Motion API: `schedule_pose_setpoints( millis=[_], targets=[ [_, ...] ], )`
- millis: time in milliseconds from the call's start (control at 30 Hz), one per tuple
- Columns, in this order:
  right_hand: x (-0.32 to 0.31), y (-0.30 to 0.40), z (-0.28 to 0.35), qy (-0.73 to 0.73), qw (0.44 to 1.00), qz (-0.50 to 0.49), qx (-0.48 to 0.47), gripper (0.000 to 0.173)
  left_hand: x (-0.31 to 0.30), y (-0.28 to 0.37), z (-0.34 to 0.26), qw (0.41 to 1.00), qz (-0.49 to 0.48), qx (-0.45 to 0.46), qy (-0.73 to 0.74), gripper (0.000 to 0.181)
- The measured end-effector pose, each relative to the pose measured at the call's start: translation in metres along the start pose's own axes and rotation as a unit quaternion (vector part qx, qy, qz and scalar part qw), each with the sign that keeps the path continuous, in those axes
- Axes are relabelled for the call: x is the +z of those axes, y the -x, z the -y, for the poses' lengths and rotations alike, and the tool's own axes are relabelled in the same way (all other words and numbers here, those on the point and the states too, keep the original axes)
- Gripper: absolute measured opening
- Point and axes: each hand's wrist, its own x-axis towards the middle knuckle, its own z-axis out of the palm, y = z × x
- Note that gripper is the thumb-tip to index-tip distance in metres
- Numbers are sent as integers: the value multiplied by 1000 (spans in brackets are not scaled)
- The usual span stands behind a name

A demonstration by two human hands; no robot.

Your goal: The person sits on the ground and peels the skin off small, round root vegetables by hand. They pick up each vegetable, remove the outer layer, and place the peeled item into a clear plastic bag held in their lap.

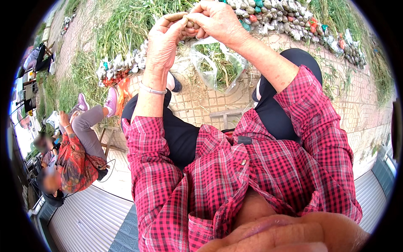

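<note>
My left hand [165, 41], with a silver bangle [153, 89] at its wrist, is raised at the top of the view. My right hand [218, 22] meets it there, the thumbs and fingertips of both pressed close together. Whatever may be pinched between them is too small and hidden to make out. Just below the hands, a clear plastic bag [206, 71] lies open on the paving with green and dry grass-like stalks [222, 63] in it. Behind the hands lie heaped green plants [126, 28], their root ends wrapped in small plastic bags [121, 67].
More bagged root bundles [283, 19] are stacked at upper right. A low wooden stool [225, 115] stands between my knees. To the left sits a co-worker [77, 160] beside an orange plastic bag [123, 94]. Loose stalks litter the tiled paving [189, 107]; a ribbed shutter [91, 217] is behind.
</note>
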Motion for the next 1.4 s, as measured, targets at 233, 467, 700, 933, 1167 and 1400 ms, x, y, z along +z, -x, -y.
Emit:
schedule_pose_setpoints(
  millis=[233, 467, 700, 933, 1167, 1400],
  targets=[
    [2, 0, -2, 50, 998, -14, -41, 20, -3, 0, -1, 1000, 10, -8, 18, 17],
    [3, -6, -6, -74, 992, 16, 96, 23, -13, -3, 1, 993, 30, -48, 108, 17],
    [0, -7, -20, 125, 986, -19, -113, 15, -4, 0, 0, 997, 0, -65, -37, 18],
    [-2, -7, -20, 31, 999, 25, 7, 17, 0, 2, -2, 995, -22, -40, -85, 24],
    [-12, -13, -9, -123, 968, 150, 161, 20, 0, 6, -13, 998, 41, -55, -4, 21],
    [-19, -19, -22, -270, 900, 307, 151, 28, 3, 9, -24, 991, 105, -61, 56, 22]
  ],
)
